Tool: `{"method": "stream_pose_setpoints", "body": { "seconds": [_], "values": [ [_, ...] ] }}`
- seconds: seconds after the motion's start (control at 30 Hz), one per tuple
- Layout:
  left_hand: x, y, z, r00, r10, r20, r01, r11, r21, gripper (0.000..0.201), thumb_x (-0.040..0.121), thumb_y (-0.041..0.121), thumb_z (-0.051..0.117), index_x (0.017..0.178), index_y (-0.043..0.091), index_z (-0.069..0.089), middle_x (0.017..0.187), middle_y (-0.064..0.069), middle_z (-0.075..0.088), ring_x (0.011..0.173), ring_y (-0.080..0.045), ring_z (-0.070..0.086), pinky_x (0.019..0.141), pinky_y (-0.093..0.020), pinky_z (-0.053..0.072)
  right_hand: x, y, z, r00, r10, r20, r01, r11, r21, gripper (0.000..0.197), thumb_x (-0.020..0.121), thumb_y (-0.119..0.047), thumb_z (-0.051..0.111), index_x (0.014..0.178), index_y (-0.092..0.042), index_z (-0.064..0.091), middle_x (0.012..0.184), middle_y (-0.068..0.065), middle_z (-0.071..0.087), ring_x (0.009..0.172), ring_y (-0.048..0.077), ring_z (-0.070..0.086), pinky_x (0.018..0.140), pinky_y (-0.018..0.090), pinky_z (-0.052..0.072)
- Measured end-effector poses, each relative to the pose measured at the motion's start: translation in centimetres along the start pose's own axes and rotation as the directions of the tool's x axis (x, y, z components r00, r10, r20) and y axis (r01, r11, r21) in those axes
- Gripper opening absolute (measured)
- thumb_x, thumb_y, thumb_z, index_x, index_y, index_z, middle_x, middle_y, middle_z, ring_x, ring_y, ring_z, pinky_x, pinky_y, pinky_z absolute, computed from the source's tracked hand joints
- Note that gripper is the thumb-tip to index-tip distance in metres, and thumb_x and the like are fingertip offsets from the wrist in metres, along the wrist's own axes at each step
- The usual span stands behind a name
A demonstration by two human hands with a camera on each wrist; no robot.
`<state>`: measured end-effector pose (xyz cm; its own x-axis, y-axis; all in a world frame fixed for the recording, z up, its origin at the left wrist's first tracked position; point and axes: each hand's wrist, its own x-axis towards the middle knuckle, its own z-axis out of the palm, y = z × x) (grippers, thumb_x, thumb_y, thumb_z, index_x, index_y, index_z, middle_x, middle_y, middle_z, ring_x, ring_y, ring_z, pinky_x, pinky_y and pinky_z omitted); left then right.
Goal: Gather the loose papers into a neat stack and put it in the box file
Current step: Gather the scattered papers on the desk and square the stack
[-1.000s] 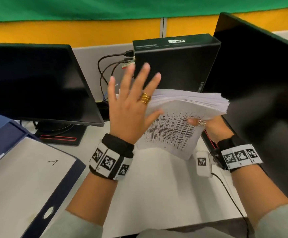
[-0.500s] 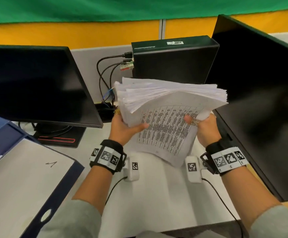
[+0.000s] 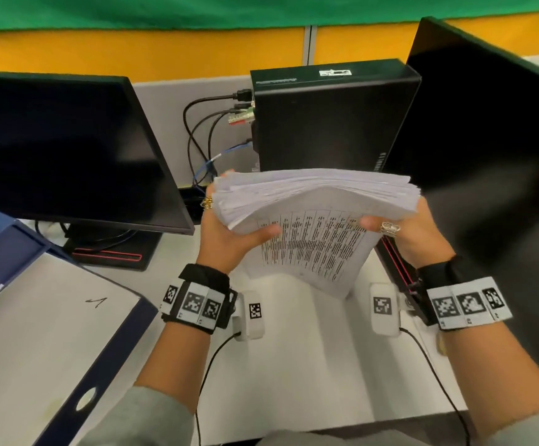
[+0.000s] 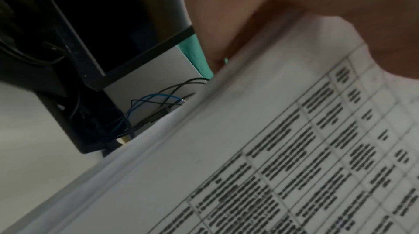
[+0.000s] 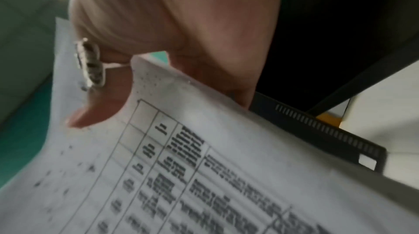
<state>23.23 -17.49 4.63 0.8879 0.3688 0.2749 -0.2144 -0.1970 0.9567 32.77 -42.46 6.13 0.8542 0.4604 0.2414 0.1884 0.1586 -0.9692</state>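
A thick stack of printed papers [image 3: 319, 226] stands on its lower edge on the white desk [image 3: 294, 365], tilted toward me, its top sheet a printed table. My left hand [image 3: 229, 233] grips the stack's left side, thumb on the front sheet and fingers behind. My right hand [image 3: 400, 233] grips the right side the same way, thumb on the front. Both wrist views are filled by the papers [image 4: 249, 148] [image 5: 204, 166] and a thumb. The blue box file [image 3: 36, 333] lies open at the lower left with a white sheet inside.
A dark monitor [image 3: 62, 149] stands at the left and another monitor [image 3: 487, 156] close on the right. A black computer case [image 3: 326, 123] with cables [image 3: 204, 136] stands right behind the stack.
A second ago my left hand was spread flat against the stack's left edge. It has since taken hold of that side. The stack now stands more upright between both hands.
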Motion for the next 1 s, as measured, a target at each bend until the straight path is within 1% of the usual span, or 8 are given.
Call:
{"method": "stream_pose_setpoints", "body": {
  "seconds": [0.13, 0.43, 0.57, 0.67, 0.8, 0.87, 0.93, 1.0],
  "values": [
    [0.5, 1.0, 0.6, 0.989, 0.011, 0.151, -0.025, 0.996, 0.090, 0.068, 0.058, 0.005, 0.084, 0.117, 0.019, 0.054, 0.108, 0.013, 0.061, 0.101, 0.008, 0.060, 0.082, -0.013, 0.052, 0.6, -0.3, 0.4, 0.999, -0.014, 0.043, 0.016, 0.999, -0.046, 0.069, 0.057, -0.015, 0.080, 0.121, -0.011, 0.057, 0.115, 0.005, 0.067, 0.109, 0.024, 0.063, 0.081, 0.034, 0.055],
    [2.7, 1.3, 1.4, 0.999, -0.039, -0.023, 0.041, 0.996, 0.077, 0.052, 0.066, 0.005, 0.080, 0.110, 0.018, 0.058, 0.102, 0.009, 0.063, 0.090, 0.009, 0.063, 0.086, -0.027, 0.056, 0.9, 0.4, 1.5, 0.990, -0.026, -0.137, 0.019, 0.998, -0.053, 0.049, 0.070, -0.008, 0.076, 0.117, -0.007, 0.060, 0.113, 0.008, 0.067, 0.105, 0.024, 0.065, 0.082, 0.040, 0.055],
    [2.3, 3.0, 2.5, 0.938, 0.149, -0.315, -0.090, 0.977, 0.194, 0.101, 0.058, 0.022, 0.087, 0.138, 0.022, 0.026, 0.136, -0.006, 0.040, 0.127, -0.018, 0.043, 0.105, -0.029, 0.040, 0.5, 0.3, 2.1, 0.978, -0.042, -0.203, 0.021, 0.994, -0.103, 0.035, 0.076, -0.004, 0.071, 0.105, -0.021, 0.064, 0.097, -0.016, 0.072, 0.097, 0.007, 0.067, 0.077, 0.023, 0.055],
    [1.9, 6.0, 3.9, 0.807, 0.590, -0.012, -0.402, 0.565, 0.720, 0.106, 0.057, 0.056, 0.078, 0.140, 0.025, 0.019, 0.148, -0.008, 0.019, 0.140, -0.032, 0.016, 0.115, -0.045, 0.008, 0.3, 0.3, 2.7, 0.975, -0.055, -0.217, 0.024, 0.990, -0.140, 0.035, 0.076, -0.004, 0.070, 0.104, -0.023, 0.062, 0.090, -0.019, 0.071, 0.092, -0.004, 0.066, 0.074, 0.014, 0.053],
    [3.3, 9.3, 6.4, 0.847, 0.279, 0.452, -0.517, 0.239, 0.822, 0.114, 0.054, 0.049, 0.082, 0.145, 0.028, 0.018, 0.149, -0.004, 0.031, 0.141, -0.026, 0.023, 0.115, -0.049, 0.005, 0.2, 0.8, 2.4, 0.970, -0.081, -0.229, 0.047, 0.987, -0.151, 0.040, 0.076, 0.004, 0.068, 0.109, -0.016, 0.056, 0.093, -0.016, 0.061, 0.079, -0.018, 0.061, 0.062, 0.003, 0.046],
    [4.1, 9.8, 7.7, 0.851, 0.094, 0.517, -0.524, 0.211, 0.825, 0.099, 0.060, 0.047, 0.080, 0.142, 0.028, 0.027, 0.133, -0.001, 0.050, 0.126, -0.023, 0.045, 0.110, -0.044, 0.026, 0.2, 1.0, 2.3, 0.970, -0.073, -0.230, 0.026, 0.979, -0.202, 0.041, 0.075, 0.002, 0.071, 0.107, -0.018, 0.055, 0.091, -0.018, 0.058, 0.076, -0.022, 0.058, 0.059, 0.000, 0.044],
    [4.8, 10.1, 8.5, 0.852, -0.001, 0.524, -0.513, 0.207, 0.833, 0.078, 0.063, 0.047, 0.079, 0.129, 0.025, 0.045, 0.109, 0.000, 0.062, 0.104, -0.021, 0.060, 0.087, -0.036, 0.046, 0.1, 1.2, 2.1, 0.973, -0.056, -0.225, 0.000, 0.971, -0.239, 0.043, 0.072, -0.001, 0.074, 0.106, -0.021, 0.055, 0.091, -0.020, 0.056, 0.076, -0.025, 0.056, 0.058, -0.001, 0.043],
    [5.2, 10.5, 8.7, 0.855, -0.056, 0.516, -0.499, 0.187, 0.846, 0.056, 0.066, 0.046, 0.077, 0.109, 0.018, 0.056, 0.084, 0.002, 0.060, 0.086, -0.019, 0.062, 0.069, -0.031, 0.045, -0.2, 1.6, 2.0, 0.974, -0.016, -0.227, -0.031, 0.978, -0.205, 0.050, 0.068, -0.002, 0.077, 0.106, -0.026, 0.055, 0.096, -0.018, 0.059, 0.083, -0.015, 0.061, 0.062, 0.005, 0.048]
  ]
}}
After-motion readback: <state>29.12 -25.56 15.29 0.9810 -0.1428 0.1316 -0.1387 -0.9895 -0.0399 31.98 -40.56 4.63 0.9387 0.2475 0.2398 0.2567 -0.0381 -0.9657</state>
